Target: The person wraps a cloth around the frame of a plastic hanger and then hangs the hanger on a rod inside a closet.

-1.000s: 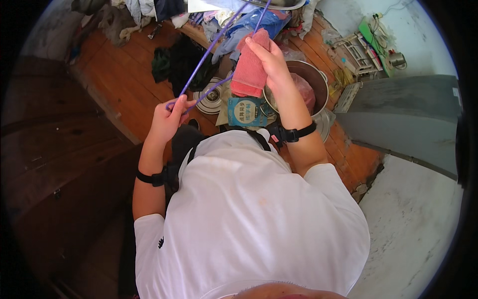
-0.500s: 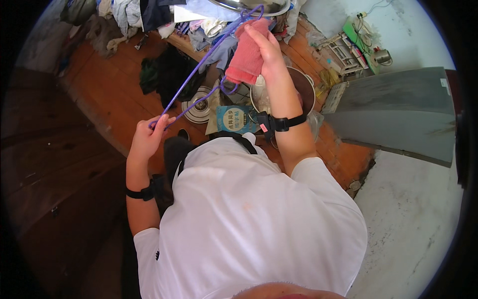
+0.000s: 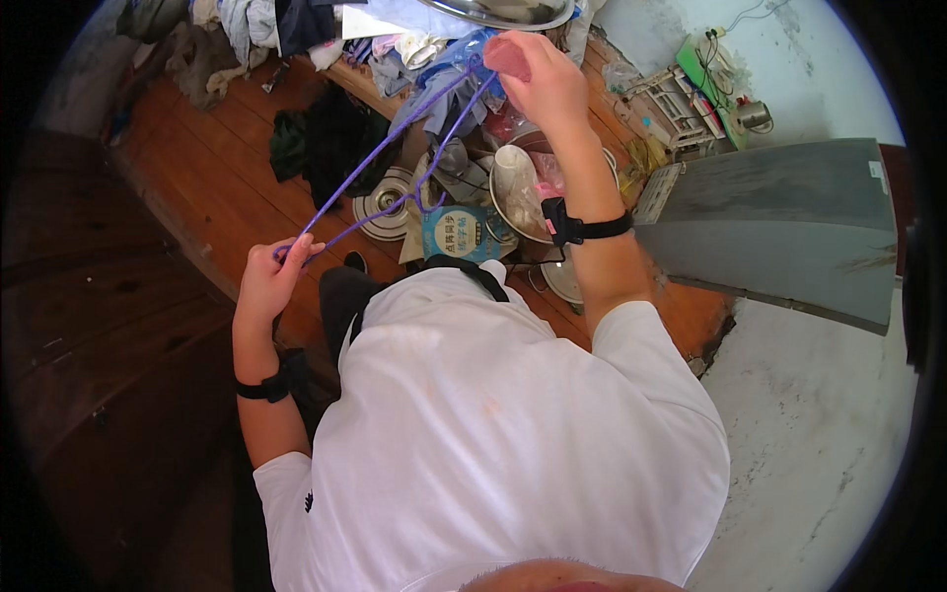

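Observation:
My left hand (image 3: 268, 281), out at the left, pinches one end of a purple wire clothes hanger (image 3: 379, 150). The hanger slants up and to the right, its bent hook hanging toward the floor. At the hanger's far end, my right hand (image 3: 550, 89) is closed around a folded pinkish-red cloth (image 3: 507, 57). The cloth mostly disappears inside the fingers. Whether it is wrapped around the wire there cannot be made out.
Beyond my hands is a low surface with piled clothes (image 3: 252, 25) and a metal basin (image 3: 503, 10). Below stand a pot (image 3: 614, 163) with bags inside, a round lid (image 3: 367, 209) and a blue booklet (image 3: 456, 233). A grey cabinet (image 3: 779, 222) is at the right.
My right hand has turned over and shifted slightly right, bunching the cloth that hung flat before. My left hand has moved a little left and down with the hanger's end.

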